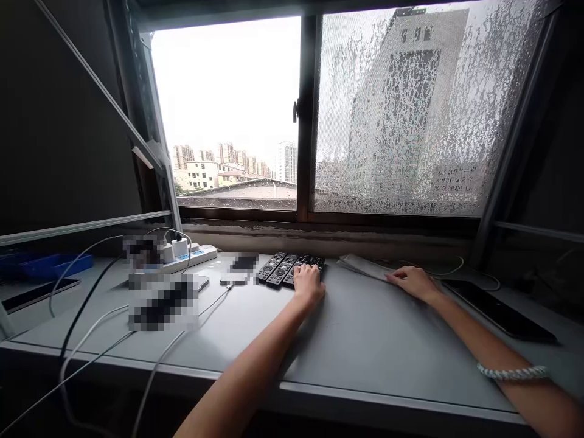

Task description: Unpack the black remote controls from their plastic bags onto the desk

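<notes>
Head camera: the left hand [309, 285] lies palm down on the right end of a row of black remotes [283, 268] at the far edge of the bench [365, 347]; whether its fingers clasp one cannot be told. The right hand [413, 281] rests loosely spread and empty, with its fingertips at a white folded sheet [360, 265] further right along that edge.

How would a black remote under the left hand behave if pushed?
The remote controls look like rigid slabs, probably stiff. Lying flat on the table, they likely slide, not roll. Packed side by side, one may nudge its neighbours.
</notes>
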`<act>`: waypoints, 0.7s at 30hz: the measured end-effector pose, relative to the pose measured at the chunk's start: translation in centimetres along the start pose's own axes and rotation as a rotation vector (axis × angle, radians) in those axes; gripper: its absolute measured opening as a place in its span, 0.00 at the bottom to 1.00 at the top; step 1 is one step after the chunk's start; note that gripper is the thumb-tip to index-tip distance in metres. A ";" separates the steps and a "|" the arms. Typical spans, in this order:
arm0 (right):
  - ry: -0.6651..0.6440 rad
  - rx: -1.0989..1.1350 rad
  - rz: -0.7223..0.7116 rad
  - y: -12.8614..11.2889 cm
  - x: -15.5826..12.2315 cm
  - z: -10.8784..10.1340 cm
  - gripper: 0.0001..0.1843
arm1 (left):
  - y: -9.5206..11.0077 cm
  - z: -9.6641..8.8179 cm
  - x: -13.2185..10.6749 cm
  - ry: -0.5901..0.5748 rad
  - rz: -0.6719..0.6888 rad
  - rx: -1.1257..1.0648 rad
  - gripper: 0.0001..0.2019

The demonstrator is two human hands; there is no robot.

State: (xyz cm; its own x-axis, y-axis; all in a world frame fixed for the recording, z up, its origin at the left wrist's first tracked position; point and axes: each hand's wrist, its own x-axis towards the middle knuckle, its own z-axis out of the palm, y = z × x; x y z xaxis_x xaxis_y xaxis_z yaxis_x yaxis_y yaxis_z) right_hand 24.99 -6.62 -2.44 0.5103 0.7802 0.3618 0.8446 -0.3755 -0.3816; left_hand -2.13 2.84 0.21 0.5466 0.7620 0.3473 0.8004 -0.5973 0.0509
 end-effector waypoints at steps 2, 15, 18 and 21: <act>0.009 -0.022 -0.019 0.2 0.1 0.2 0.18 | 0.1 -0.1 0.0 0.003 0.006 -0.005 0.17; -0.132 -0.092 -0.106 0.9 0.8 1.1 0.16 | 0.3 0.1 -0.2 -0.010 -0.009 0.013 0.21; -0.115 -0.105 -0.087 0.5 0.6 0.9 0.17 | 0.2 0.3 -0.2 -0.019 -0.019 0.010 0.22; -0.092 -0.124 -0.063 0.1 0.3 0.6 0.18 | 0.2 0.2 -0.1 -0.014 -0.028 -0.009 0.21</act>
State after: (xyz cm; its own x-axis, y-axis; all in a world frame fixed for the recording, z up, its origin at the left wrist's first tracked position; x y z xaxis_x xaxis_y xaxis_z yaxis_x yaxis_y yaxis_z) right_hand 25.08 -6.13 -2.91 0.4437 0.8443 0.3004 0.8909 -0.3792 -0.2502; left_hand -1.93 2.73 -0.02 0.5277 0.7817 0.3323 0.8130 -0.5781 0.0690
